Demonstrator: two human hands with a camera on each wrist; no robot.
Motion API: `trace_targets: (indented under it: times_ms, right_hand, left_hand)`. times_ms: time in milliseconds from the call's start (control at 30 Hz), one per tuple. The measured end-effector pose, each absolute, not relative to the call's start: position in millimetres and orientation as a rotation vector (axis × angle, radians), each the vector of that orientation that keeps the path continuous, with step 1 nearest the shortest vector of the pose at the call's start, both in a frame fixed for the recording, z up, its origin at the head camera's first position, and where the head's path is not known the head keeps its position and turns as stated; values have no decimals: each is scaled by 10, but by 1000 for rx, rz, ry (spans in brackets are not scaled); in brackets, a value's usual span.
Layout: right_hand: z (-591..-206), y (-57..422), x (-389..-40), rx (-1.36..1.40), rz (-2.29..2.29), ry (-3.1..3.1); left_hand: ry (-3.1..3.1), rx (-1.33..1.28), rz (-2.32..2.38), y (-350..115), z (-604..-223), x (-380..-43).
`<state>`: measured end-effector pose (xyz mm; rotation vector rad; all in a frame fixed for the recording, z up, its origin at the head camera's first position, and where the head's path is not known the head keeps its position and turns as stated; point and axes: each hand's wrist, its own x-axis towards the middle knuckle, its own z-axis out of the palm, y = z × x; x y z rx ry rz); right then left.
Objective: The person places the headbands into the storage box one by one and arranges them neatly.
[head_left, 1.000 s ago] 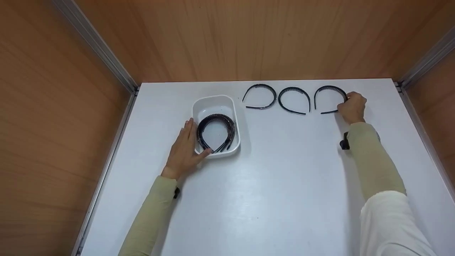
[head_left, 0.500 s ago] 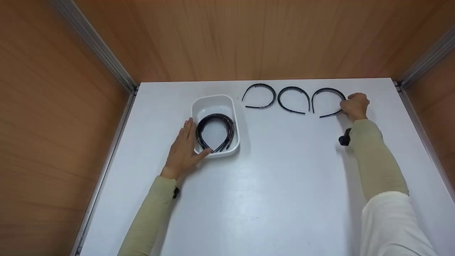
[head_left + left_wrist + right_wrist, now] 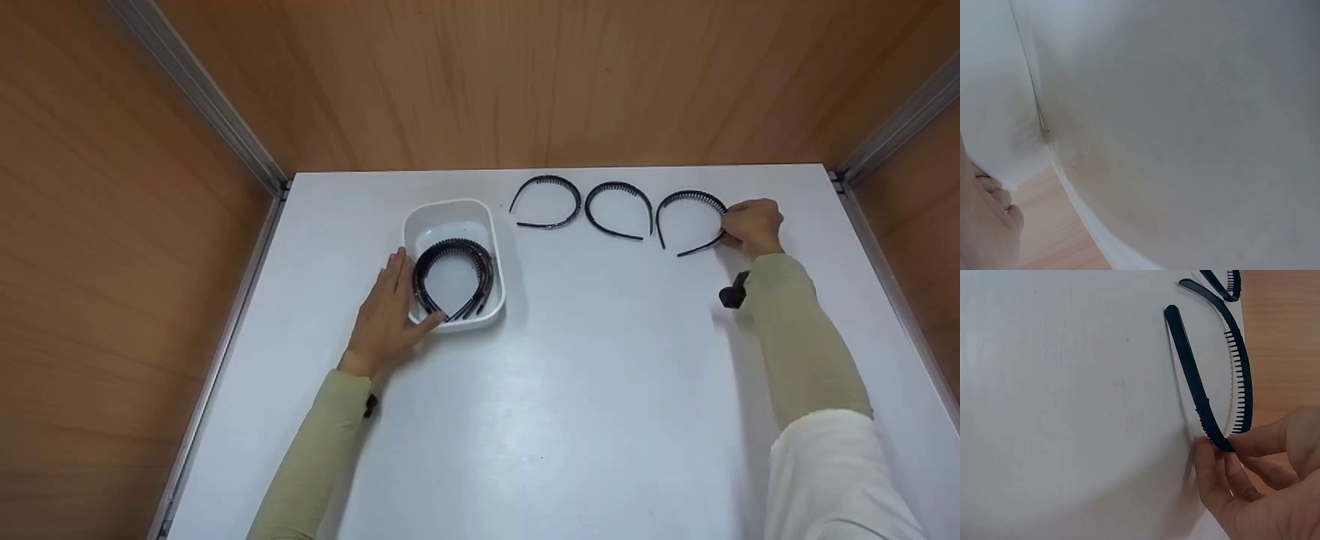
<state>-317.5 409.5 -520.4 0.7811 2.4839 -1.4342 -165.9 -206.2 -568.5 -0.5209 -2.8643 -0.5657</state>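
Note:
At the far right of the white table, my right hand (image 3: 753, 226) pinches the side of a black toothed headband (image 3: 691, 196). The right wrist view shows thumb and fingers on the curved part of that headband (image 3: 1188, 363), its two ends pointing away from the hand. My left hand (image 3: 382, 315) lies along the left side of a white tray (image 3: 501, 281), fingers straight, thumb over its front rim. Inside the tray several black headbands (image 3: 452, 246) lie overlapped. In the left wrist view, part of the left hand (image 3: 988, 225) shows beside the tray's pale wall.
Two more black headbands, one on the left (image 3: 548, 180) and one in the middle (image 3: 618, 186), lie in a row near the table's back edge. Wooden panels (image 3: 480, 82) stand behind and at both sides of the table (image 3: 570, 420).
My right hand has shifted slightly right, turning the rightmost headband a little and bringing its ends nearer the front. The left hand and tray stay put.

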Motion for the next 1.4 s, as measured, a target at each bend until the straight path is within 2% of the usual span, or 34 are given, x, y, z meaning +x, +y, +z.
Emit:
trace_targets:
  times_ms: [1400]
  right_hand:
    - [-4956, 4099, -2847, 647, -1459, 2523]
  left_hand:
    - [-2886, -506, -576, -2063, -5693, -1665]
